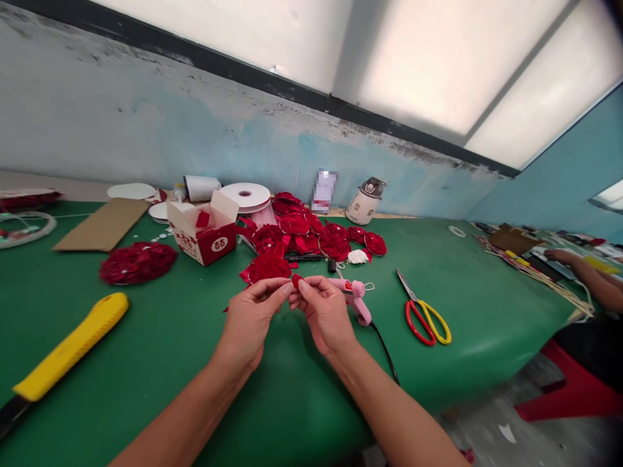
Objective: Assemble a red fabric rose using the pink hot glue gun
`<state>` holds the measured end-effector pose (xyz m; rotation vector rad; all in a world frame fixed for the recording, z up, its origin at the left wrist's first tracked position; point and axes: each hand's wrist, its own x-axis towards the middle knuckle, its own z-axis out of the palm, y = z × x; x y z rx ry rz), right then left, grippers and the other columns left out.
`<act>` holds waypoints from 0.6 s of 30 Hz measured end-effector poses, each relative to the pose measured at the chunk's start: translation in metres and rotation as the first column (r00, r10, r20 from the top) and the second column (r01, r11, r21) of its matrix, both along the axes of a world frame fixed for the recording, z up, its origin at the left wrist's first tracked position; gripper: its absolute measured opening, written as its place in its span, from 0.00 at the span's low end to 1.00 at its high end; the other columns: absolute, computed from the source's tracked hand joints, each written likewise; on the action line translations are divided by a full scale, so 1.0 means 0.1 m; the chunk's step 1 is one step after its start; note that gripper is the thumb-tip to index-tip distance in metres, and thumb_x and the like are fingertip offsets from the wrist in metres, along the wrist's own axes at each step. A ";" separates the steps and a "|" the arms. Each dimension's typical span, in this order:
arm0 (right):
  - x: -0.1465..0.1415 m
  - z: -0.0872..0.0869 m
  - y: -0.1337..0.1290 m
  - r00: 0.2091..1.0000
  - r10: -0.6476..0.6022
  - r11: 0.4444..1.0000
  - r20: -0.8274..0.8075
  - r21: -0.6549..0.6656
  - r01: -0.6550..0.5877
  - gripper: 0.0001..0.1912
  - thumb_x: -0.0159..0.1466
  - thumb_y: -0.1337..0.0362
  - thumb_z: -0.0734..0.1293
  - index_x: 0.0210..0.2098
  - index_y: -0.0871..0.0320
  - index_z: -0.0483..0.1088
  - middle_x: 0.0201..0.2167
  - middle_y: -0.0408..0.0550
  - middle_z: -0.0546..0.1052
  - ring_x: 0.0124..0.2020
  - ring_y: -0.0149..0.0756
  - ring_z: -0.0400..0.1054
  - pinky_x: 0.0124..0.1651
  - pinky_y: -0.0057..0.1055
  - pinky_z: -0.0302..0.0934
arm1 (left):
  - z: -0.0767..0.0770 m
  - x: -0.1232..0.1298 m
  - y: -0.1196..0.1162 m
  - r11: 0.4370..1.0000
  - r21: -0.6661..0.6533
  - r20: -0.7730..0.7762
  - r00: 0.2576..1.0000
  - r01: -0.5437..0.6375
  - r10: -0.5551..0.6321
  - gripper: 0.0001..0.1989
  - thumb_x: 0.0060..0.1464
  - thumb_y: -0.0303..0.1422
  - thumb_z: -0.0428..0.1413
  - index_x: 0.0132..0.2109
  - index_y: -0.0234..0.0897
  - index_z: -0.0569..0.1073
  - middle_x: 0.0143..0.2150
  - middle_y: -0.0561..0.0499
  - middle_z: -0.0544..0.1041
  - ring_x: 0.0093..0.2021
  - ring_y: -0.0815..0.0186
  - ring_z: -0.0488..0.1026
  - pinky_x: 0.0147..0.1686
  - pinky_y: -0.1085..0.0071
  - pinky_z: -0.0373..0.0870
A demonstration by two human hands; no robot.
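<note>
Over the middle of the green table, my left hand [250, 318] and my right hand [324, 311] meet at the fingertips. Between them they pinch a small piece of red fabric [296, 280], mostly hidden by the fingers. Just behind the hands lie several red fabric flowers [270, 266] in a heap. A pink glue gun [357, 301] with a black cord rests beside my right hand, partly covered by it. Farther right are scissors [422, 318] with one red and one yellow handle, blades partly apart.
A red and white box [207, 237] stands open at the left, near a flat red flower piece [139, 263]. A yellow-handled knife [73, 347] lies front left. Ribbon spool [243, 194], phone [324, 191] and bottle [366, 201] are by the wall. Another person's arm [584, 272] shows far right.
</note>
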<state>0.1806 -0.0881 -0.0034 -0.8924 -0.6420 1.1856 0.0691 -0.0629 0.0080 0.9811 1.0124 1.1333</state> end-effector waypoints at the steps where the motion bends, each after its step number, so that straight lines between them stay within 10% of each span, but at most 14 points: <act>1: -0.01 0.00 -0.01 1.000 0.005 1.000 0.003 -0.002 -0.005 0.10 0.52 0.62 0.72 0.29 0.59 0.69 0.23 0.44 0.74 0.24 0.32 0.68 0.30 0.31 0.64 | 0.00 0.00 0.00 1.000 0.000 0.002 1.000 -0.011 0.011 0.13 0.38 0.38 0.65 0.34 0.36 0.79 0.33 0.50 0.79 0.31 0.67 0.69 0.31 0.72 0.64; 18: 0.06 -0.01 -0.02 0.973 0.083 0.996 0.217 -0.055 -0.072 0.08 0.52 0.61 0.71 0.27 0.60 0.71 0.22 0.43 0.71 0.24 0.30 0.65 0.28 0.28 0.61 | -0.02 -0.10 0.07 0.980 -0.025 -0.071 0.978 0.196 -0.198 0.11 0.44 0.39 0.62 0.29 0.34 0.76 0.27 0.53 0.72 0.25 0.72 0.62 0.26 0.75 0.59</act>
